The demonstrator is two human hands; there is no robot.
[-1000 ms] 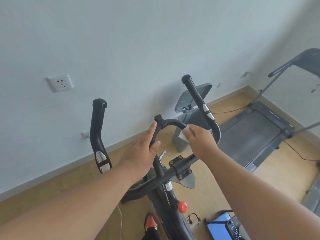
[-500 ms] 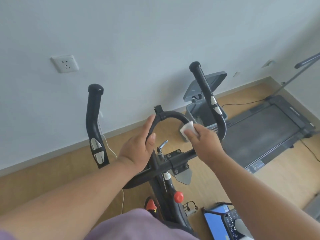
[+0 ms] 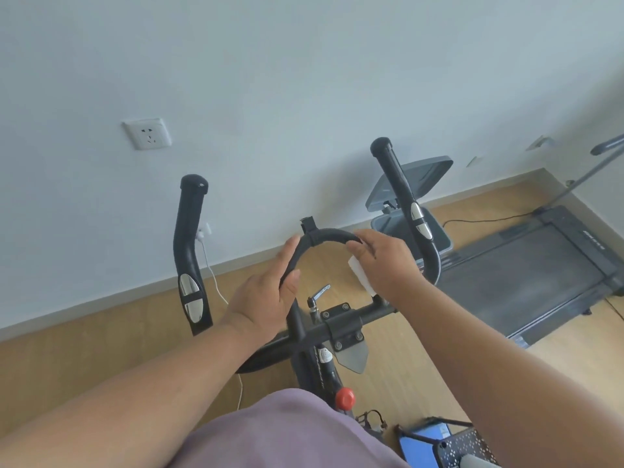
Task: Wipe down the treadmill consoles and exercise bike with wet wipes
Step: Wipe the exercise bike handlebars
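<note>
Left hand grips the exercise bike's curved loop bar; right hand presses a white wipe there. Stem label illegible.

Wet wipe mostly hidden under right hand; treadmill console cut off.

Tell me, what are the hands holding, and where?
Left hand grips the handlebar loop on its left curve. Right hand holds a wet wipe against the right curve.
</note>
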